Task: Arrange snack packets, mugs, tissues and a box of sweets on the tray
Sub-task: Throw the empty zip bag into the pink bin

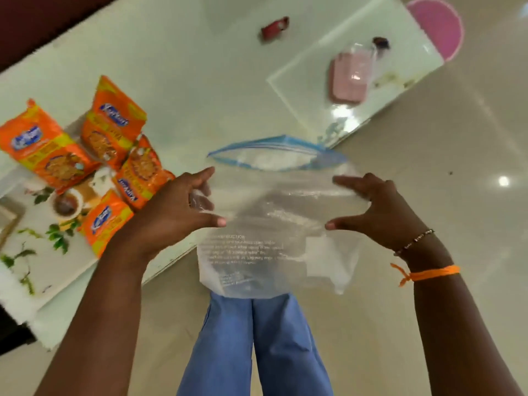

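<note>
Gripped at both sides by the left hand point(183, 207) and right hand point(380, 210), the limp, slippery zip bag point(274, 224) is held open; 4 light snack packets point(114, 124) are best pinched at their crimped edges.

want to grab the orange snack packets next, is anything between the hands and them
Both hands are occupied: the left hand and right hand hold a clear zip bag open. Otherwise nothing stands between the left hand and the snack packets beside it.
</note>
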